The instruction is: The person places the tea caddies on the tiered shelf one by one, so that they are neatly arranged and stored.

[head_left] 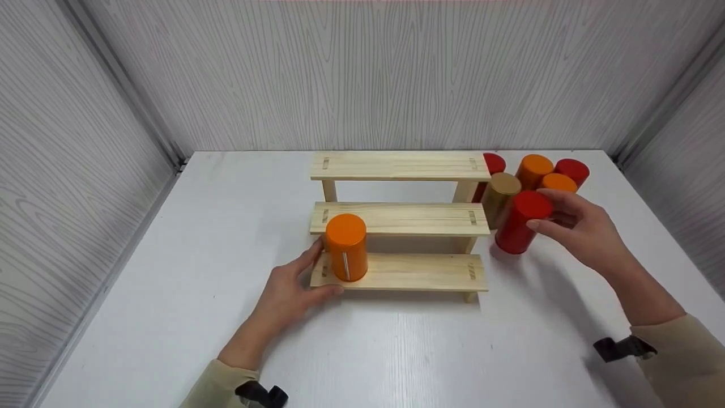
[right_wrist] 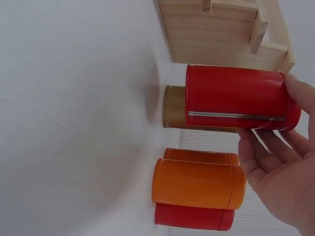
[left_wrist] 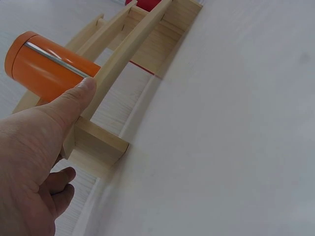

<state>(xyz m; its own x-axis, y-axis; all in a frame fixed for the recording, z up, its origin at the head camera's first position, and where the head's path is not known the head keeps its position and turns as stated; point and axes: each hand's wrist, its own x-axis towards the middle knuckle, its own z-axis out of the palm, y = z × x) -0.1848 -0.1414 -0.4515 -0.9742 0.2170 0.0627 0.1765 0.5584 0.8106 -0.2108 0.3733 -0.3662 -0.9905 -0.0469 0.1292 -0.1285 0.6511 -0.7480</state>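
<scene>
Clasping the red canister (head_left: 518,229) near its lid in right fingers (head_left: 561,199), just off the counter (head_left: 170,317) beside the gold canister (head_left: 498,199), holding the rack (head_left: 419,273) with left fingers (head_left: 306,258) — could topple that neighbour by swinging too low

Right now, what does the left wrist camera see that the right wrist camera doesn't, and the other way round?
Left only: the left hand and the orange canister on the bottom shelf. Right only: the right hand, a gold canister and two more orange canisters. Both: the wooden rack, the white table and something red: in the right view, two red canisters; in the left, too cropped to identify.
</scene>
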